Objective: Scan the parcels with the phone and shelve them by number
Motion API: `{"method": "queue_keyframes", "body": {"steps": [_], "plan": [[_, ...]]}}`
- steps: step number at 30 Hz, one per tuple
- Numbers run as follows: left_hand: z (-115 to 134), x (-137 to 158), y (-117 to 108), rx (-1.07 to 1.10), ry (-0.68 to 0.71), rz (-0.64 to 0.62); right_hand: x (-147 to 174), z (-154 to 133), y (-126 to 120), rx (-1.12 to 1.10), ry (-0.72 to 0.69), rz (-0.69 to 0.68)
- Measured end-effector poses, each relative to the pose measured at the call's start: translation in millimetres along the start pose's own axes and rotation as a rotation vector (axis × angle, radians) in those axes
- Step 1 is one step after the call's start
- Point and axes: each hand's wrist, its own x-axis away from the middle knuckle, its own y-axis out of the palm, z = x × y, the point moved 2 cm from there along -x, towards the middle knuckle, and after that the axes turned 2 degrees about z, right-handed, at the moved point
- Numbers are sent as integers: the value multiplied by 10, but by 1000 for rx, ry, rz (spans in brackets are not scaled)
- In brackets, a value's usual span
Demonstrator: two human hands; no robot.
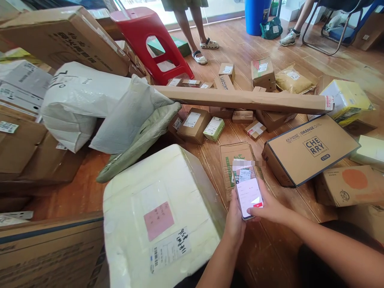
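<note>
Smartphone (248, 197) sits low in the head view, right of centre, screen lit and facing up, held over the wooden floor (258, 248) above a flat cardboard parcel (237, 160). Left hand (235, 224) wraps the phone's lower left edge from below, fingers curled around it. Right hand (270, 206) grips the right edge, thumb laid across the screen's lower right corner (near a red patch on the display). Both hands closed on the phone, not spread.

Just left of the hands: big white foam box (159, 216) with a pink label and a barcode sticker, touching the left wrist area. Right of the phone: brown carton printed CHERRY (309, 154). Behind it, a long thin cardboard box (246, 100) lies across several small parcels. Far left: white woven sack (78, 100) and grey poly mailer (129, 116) piled on cartons. Red plastic stool (150, 36) at the back, with another person's legs in sandals (198, 40) standing beside it. Blue bin (256, 14) top right.
</note>
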Motion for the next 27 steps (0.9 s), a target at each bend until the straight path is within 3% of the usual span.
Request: {"method": "queue_keyframes", "body": {"steps": [5,10,20,27], "plan": [[73,68,1,31,50,-57,34,-119,-113,-46,-46,-163],[136,135,-30,-7,46,-105,41,-170,-195,29,-95,-239],[128,162,-117,-6,57,-116,44,-124,-120,136,-167,-243],[110,174,-188,20,71,-167,27,-122,-80,-48,-73,-140]]}}
